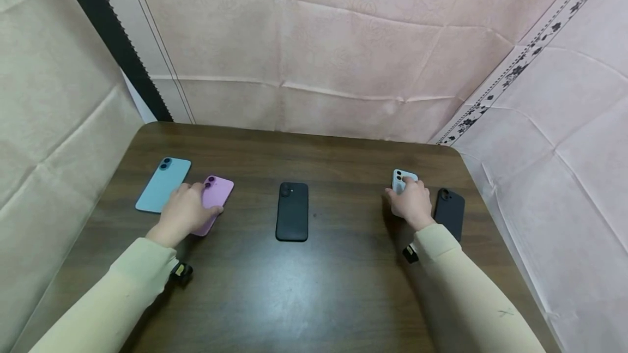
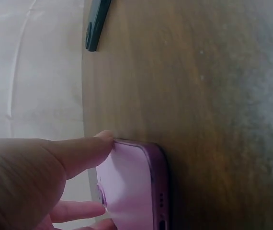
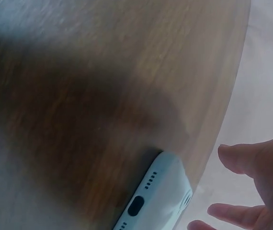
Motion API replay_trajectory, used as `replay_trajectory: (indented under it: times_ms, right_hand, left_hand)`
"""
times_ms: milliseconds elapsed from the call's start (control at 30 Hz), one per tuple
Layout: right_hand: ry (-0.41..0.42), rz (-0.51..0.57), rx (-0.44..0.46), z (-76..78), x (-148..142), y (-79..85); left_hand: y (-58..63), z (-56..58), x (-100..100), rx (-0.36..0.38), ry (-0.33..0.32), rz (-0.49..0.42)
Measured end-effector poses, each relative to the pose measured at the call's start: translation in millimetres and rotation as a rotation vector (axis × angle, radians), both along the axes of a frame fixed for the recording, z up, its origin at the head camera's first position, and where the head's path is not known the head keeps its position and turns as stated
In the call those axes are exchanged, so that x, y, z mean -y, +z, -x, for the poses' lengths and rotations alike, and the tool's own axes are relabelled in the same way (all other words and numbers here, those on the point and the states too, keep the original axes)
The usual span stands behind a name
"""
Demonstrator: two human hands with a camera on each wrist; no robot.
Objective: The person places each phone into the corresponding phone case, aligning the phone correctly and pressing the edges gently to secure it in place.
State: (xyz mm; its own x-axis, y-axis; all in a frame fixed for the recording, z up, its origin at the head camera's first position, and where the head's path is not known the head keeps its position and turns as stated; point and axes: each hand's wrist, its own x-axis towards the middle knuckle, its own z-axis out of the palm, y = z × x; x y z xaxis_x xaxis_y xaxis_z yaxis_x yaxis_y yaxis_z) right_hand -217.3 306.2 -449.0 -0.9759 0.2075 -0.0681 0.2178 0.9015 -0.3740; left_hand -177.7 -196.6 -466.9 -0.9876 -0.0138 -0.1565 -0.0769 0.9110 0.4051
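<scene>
In the head view my left hand [image 1: 185, 208] lies across a purple phone [image 1: 218, 192], thumb at its right edge and fingers toward its left. The left wrist view shows that thumb touching the edge of the same phone [image 2: 129, 184]; part of the grip is cut off. My right hand [image 1: 413, 203] hovers over a pale blue phone [image 1: 398, 180], thumb to its left. In the right wrist view, spread fingers [image 3: 237, 215] stand apart from this phone [image 3: 163, 196], which lies on the table. All visible phones have their camera side up.
A light blue phone [image 1: 164, 184] lies left of the purple one. A black phone [image 1: 292, 211] is at the table's middle, and a dark phone [image 1: 450, 211] lies beside my right wrist. Pale cloth [image 1: 294, 59] hangs behind the brown wooden table [image 1: 294, 298].
</scene>
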Motion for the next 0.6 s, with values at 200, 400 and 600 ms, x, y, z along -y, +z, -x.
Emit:
replay_trajectory:
  times_ms: [200,400,600]
  right_hand:
    - [-0.009,-0.001,0.019,1.5,-5,-4.1]
    - [-0.021,0.004,0.018,1.4,-9,-6.3]
    - [-0.023,-0.001,-0.002,1.2,-8,-7.4]
  left_hand:
    - [4.5,6.3,2,0.064,-0.019,0.010]
    - [9.1,12.8,2,0.133,-0.012,0.027]
    - [9.2,14.4,2,0.149,-0.013,0.035]
